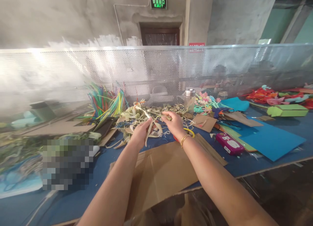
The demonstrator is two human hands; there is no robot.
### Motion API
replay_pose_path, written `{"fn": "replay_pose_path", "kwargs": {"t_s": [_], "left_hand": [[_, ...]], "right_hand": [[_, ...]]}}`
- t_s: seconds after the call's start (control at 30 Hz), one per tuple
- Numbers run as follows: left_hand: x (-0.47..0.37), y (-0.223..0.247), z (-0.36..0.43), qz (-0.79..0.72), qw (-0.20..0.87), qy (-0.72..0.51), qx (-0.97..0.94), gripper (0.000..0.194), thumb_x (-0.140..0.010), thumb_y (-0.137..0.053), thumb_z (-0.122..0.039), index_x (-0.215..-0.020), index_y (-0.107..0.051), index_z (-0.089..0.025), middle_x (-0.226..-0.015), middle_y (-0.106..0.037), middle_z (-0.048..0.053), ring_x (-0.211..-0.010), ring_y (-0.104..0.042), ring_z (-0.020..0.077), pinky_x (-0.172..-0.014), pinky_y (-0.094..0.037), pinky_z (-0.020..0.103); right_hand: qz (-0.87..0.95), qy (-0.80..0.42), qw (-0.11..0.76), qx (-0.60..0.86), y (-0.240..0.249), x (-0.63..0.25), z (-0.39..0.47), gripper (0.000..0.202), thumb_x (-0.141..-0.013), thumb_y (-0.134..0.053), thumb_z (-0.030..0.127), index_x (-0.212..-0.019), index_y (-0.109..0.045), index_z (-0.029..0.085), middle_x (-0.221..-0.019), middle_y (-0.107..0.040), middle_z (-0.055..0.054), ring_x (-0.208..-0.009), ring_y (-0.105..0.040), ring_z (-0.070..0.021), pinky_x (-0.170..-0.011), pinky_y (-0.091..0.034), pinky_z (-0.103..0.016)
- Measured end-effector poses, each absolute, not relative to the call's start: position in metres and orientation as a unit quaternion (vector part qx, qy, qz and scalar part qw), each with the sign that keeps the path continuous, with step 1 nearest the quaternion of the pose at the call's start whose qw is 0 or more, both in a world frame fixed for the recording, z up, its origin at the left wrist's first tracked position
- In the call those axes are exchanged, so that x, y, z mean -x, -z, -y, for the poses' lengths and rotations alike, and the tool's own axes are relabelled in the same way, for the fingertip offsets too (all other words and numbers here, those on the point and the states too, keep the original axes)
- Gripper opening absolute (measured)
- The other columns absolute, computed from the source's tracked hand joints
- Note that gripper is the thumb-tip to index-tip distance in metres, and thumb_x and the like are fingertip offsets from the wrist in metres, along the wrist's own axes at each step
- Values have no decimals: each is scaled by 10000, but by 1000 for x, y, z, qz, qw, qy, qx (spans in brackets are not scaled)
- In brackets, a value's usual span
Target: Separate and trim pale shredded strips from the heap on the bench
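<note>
Two hands work mid-frame: left hand pinches pale cream paper strips hanging from a tangled pile, right hand closed on another strip. Sorting step, I judge; next needs pulling strands free. Pink case lies right.

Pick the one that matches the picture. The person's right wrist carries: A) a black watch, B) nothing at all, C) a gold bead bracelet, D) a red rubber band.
C. A gold bead bracelet circles the wrist just behind the right hand, which pinches pale paper strips together with the left hand over the blue table.
</note>
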State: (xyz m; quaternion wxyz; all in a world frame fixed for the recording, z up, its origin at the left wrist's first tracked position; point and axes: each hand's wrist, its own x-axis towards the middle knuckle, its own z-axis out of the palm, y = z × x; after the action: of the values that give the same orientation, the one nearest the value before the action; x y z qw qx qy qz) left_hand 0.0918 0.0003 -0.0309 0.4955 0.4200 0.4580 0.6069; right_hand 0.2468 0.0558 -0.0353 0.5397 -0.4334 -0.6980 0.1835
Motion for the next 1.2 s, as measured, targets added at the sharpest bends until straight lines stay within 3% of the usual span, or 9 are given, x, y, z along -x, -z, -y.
{"fn": "replay_pose_path", "kwargs": {"t_s": [0.1,0.17,0.27,0.47,0.57,0.73,0.87,1.0,1.2], "left_hand": [[-93,29,0,-422,509,-650,-375,323,-667,-722,-429,-762,-686,-123,-689,-644,58,-615,-570,135,-592,-467,240],[-94,29,0,-402,493,-675,-374,300,-619,-777,-383,-746,-679,-129,-697,-640,39,-643,-569,118,-644,-475,227],[-94,30,1,-397,473,-681,-393,324,-549,-836,-347,-737,-677,-136,-702,-629,7,-644,-551,88,-662,-464,205],[-92,30,0,-416,461,-665,-414,347,-551,-840,-337,-794,-672,-154,-670,-592,-23,-543,-490,50,-472,-349,158],[-92,30,0,-406,466,-671,-410,367,-554,-839,-301,-855,-677,-168,-657,-579,-32,-513,-462,38,-411,-264,146],[-94,30,2,-392,488,-667,-404,437,-563,-832,-282,-962,-683,-181,-642,-566,-45,-489,-441,34,-405,-268,148],[-96,26,5,-385,512,-659,-394,388,-554,-834,-268,-892,-675,-168,-658,-586,-38,-490,-462,34,-425,-321,149],[-96,24,7,-364,551,-643,-388,329,-542,-850,-236,-773,-631,-153,-586,-514,-60,-467,-442,19,-392,-280,126],[-97,23,8,-349,564,-651,-369,307,-579,-836,-223,-765,-603,-150,-612,-521,-58,-479,-461,15,-395,-297,105]], "right_hand": [[671,-79,580,455,29,-249,-49,341,-757,-672,387,-1046,-658,208,-1084,-665,-94,-1048,-550,-248,-941,-368,-371],[695,-75,567,436,26,-247,-44,233,-809,-618,402,-902,-676,197,-929,-685,-82,-906,-585,-217,-863,-394,-332],[758,-114,504,399,26,-240,-34,326,-853,-551,470,-708,-666,202,-729,-667,-52,-711,-575,-173,-713,-397,-286],[810,-121,437,371,31,-230,-27,266,-826,-602,411,-670,-667,206,-710,-672,-42,-699,-559,-159,-646,-346,-266],[805,-152,433,376,32,-228,-27,238,-817,-589,327,-618,-619,200,-660,-647,-19,-627,-520,-135,-594,-316,-251],[797,-232,417,369,28,-228,-23,233,-772,-560,266,-553,-550,186,-542,-559,23,-537,-445,-103,-541,-285,-233],[793,-292,403,350,26,-229,-21,220,-738,-551,265,-535,-527,182,-486,-475,47,-505,-389,-93,-516,-263,-231],[764,-365,420,327,28,-230,-23,207,-722,-527,278,-540,-493,183,-505,-453,51,-511,-380,-90,-505,-264,-227],[723,-408,452,326,33,-227,-27,192,-708,-523,274,-550,-460,186,-497,-404,63,-500,-368,-79,-489,-279,-205]]}}
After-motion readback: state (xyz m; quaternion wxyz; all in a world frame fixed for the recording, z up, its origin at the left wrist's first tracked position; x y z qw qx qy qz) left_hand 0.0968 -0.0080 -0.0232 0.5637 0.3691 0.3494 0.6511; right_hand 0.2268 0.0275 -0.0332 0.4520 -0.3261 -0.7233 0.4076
